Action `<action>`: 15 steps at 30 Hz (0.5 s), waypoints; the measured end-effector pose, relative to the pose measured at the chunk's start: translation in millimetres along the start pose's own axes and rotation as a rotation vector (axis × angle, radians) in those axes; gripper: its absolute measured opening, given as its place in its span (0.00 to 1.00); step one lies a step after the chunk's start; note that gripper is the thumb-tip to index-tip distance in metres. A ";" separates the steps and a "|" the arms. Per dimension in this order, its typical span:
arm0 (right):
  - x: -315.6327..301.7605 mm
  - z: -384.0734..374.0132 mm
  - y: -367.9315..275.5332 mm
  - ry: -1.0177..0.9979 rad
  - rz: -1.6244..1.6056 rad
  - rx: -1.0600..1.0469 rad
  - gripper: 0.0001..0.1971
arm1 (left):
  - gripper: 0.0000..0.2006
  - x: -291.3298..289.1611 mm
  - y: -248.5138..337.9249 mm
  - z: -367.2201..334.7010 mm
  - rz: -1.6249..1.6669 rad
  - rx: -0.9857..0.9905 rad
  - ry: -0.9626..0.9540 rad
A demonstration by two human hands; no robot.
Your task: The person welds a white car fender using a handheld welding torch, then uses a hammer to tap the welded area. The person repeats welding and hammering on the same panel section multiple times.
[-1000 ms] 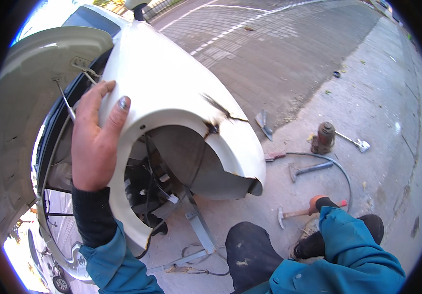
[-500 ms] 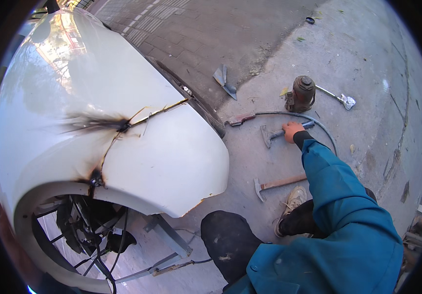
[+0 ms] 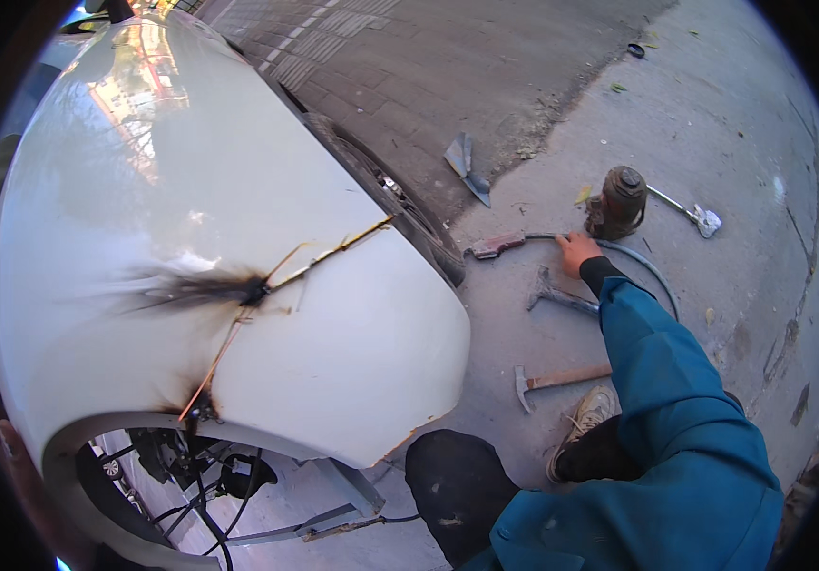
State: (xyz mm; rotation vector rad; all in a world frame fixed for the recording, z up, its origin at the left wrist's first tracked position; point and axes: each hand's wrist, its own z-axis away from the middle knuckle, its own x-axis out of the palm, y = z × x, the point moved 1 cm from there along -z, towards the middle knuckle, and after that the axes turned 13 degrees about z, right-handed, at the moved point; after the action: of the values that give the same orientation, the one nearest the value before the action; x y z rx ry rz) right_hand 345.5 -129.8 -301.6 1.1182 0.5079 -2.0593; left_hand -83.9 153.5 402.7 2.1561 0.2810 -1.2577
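My right hand [image 3: 578, 253] is down at the ground with its fingers curled over a grey cable [image 3: 659, 273], close behind a red-handled tool [image 3: 497, 246]. Just nearer to me lies a hammer with a dark handle [image 3: 566, 298]. A second hammer, with a wooden handle [image 3: 569, 378], rests by my shoe. At the dim left rim, my left hand [image 3: 24, 481] lies along the white car body panel [image 3: 352, 333], fingers stretched and apart. A seam with scorch marks [image 3: 255, 290] crosses that panel, and copper-coloured strips stick out from it.
A brown bottle jack [image 3: 621, 202] stands beyond the cable, beside a metal rod with crumpled foil [image 3: 706, 223]. A bent metal piece [image 3: 467, 169] lies near the tyre [image 3: 409, 195]. Wires and struts [image 3: 200, 485] show inside the wheel arch.
My right hand has left the dark-handled hammer, which stays on the ground, and moved away from me onto the grey cable. The view has shifted slightly. My left hand stays at the panel.
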 end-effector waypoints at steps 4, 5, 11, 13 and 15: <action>16.7 -21.1 0.2 0.286 0.059 0.064 0.30 | 0.46 -7.3 -16.7 0.4 -0.177 -0.001 -0.016; 18.0 -27.4 1.9 0.208 0.082 0.093 0.30 | 0.46 -6.6 -20.2 1.6 -0.198 0.030 0.012; 8.3 -18.2 -6.4 -0.247 0.172 -0.119 0.18 | 0.44 3.0 -19.6 6.7 -0.126 -0.038 0.113; -2.9 6.5 -14.4 -0.209 0.048 -0.176 0.16 | 0.42 8.2 -13.0 7.4 -0.057 -0.022 0.097; -28.9 26.9 -14.7 -0.318 -0.161 -0.101 0.17 | 0.41 10.5 -7.2 7.1 -0.018 -0.088 0.112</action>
State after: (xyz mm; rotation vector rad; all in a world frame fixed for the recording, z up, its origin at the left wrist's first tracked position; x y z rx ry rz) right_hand 329.9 -125.3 -262.7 0.6914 0.5489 -2.2687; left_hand -86.9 153.6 388.4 2.1563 0.3962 -1.1156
